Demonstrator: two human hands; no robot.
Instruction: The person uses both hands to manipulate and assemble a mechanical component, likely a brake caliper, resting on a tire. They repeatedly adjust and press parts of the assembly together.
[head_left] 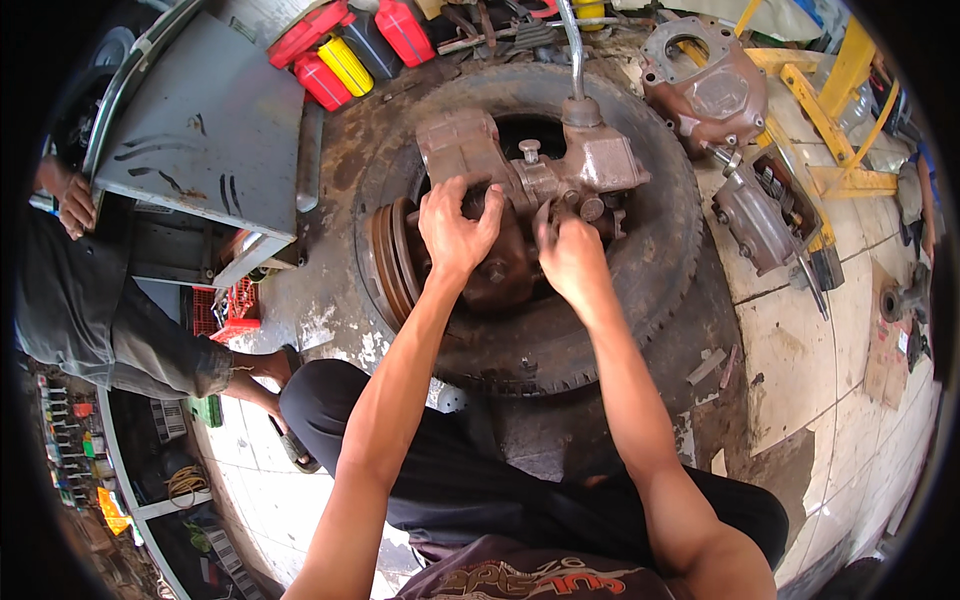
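A brown, greasy gearbox (pixel 505 270) lies on a large black tyre (pixel 650 290) in front of me, with a gear lever (pixel 575 60) rising from its far right part. My left hand (pixel 458 228) rests on the housing, its fingers and thumb apart. Close to the middle of the casing, my right hand (pixel 574 255) is closed, fingers curled in. A dark piece shows by its fingertips, too blurred and covered to name. A ribbed round drum (pixel 393 262) sits at the gearbox's left side, beside my left wrist.
Right of the tyre are a bell-shaped housing (pixel 715 90), an opened gear casing (pixel 765 215) and a yellow metal frame (pixel 850 75). A grey metal cabinet (pixel 200 120) stands at left, where another person's hand (pixel 70 200) rests. Red and yellow containers (pixel 345 65) stand behind.
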